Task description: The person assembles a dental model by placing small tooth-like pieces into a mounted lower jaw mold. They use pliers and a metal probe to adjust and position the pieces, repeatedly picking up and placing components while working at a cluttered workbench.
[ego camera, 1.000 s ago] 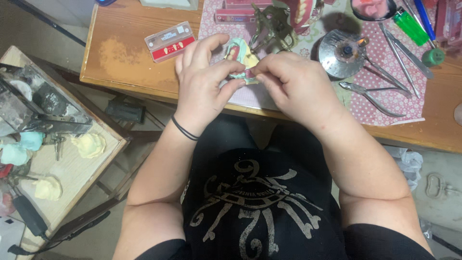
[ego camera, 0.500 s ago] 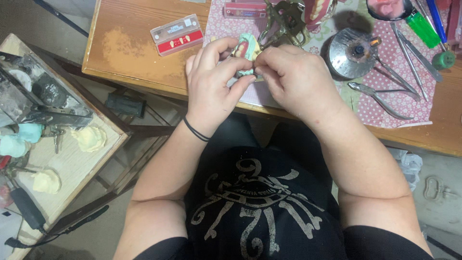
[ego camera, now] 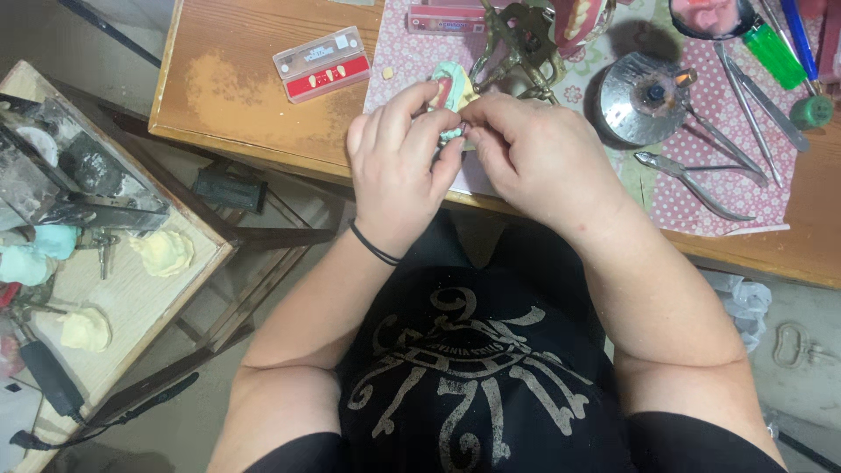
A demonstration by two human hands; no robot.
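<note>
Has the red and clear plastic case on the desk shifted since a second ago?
No. The red and clear case keeps its place beside the worn patch on the wooden desk; only the camera view moved. Both hands work at the green cast.

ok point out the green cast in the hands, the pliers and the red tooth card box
green cast (ego camera: 452, 88), head view, on the pale green top that shows above the fingers
pliers (ego camera: 692, 180), head view, on the handles over the patterned cloth
red tooth card box (ego camera: 320, 64), head view, on the middle of its clear lid
</note>
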